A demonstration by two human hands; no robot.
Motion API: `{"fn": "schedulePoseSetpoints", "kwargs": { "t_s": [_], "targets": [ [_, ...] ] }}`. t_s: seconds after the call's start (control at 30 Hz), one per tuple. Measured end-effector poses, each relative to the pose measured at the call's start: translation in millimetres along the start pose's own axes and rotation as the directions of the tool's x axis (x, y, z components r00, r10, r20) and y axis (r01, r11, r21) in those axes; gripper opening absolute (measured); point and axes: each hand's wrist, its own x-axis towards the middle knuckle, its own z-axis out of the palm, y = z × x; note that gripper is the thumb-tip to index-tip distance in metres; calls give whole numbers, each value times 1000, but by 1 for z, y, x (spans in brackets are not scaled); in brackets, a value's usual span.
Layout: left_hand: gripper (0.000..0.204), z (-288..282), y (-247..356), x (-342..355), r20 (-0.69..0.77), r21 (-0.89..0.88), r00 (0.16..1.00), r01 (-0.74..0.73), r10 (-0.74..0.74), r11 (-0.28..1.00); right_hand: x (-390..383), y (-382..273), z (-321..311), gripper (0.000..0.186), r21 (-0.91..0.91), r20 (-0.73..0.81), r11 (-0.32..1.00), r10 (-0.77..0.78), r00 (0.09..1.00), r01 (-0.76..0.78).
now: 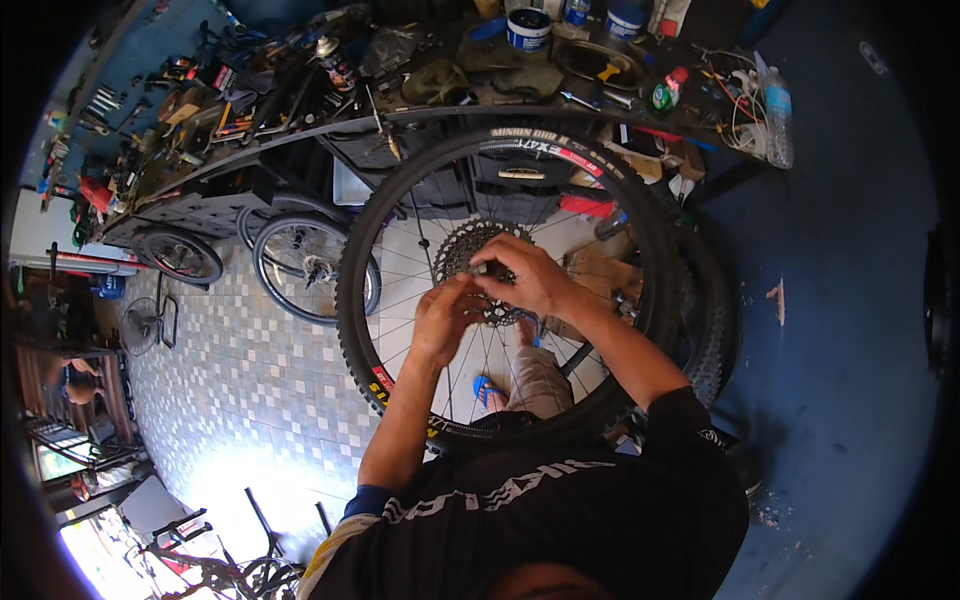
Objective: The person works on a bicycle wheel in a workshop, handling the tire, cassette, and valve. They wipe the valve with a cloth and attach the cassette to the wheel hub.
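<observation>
A large bicycle wheel [372, 230] with a knobby black tyre stands upright in front of me, resting against my lap. A dark toothed cassette [462, 246] sits at its hub. My left hand [443, 318] pinches at the hub just below the cassette. My right hand [530, 274] reaches over from the right and grips a small dark tool or part [487, 269] at the hub centre. What exactly the fingers hold is partly hidden. My legs and blue sandals [484, 388] show through the spokes.
A cluttered workbench [300, 130] curves across the top with tools, a spray can [335, 62], tubs [528, 28] and a water bottle [778, 110]. Two smaller wheels [300, 262] lean under it. The floor is checkered tile [250, 400]. A blue wall [850, 300] stands right.
</observation>
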Motion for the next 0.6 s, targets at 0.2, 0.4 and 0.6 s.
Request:
{"fn": "schedulePoseSetpoints", "kwargs": {
  "t_s": [0.2, 0.4, 0.6],
  "targets": [
    [52, -103, -36, -2, -79, 948, 868, -88, 490, 307, 9, 15, -28, 29, 34, -98, 962, 272, 957, -270],
    [97, -117, -53, -16, -69, 958, 972, 1, 225, 286, 20, 29, -37, 29, -159, 78, 955, 265, 961, -250],
    [106, -106, -64, -9, -73, 984, 985, 45, 158, 170, 41, 30, -30, 31, -235, 212, 956, 229, 950, -178]
  ]
}}
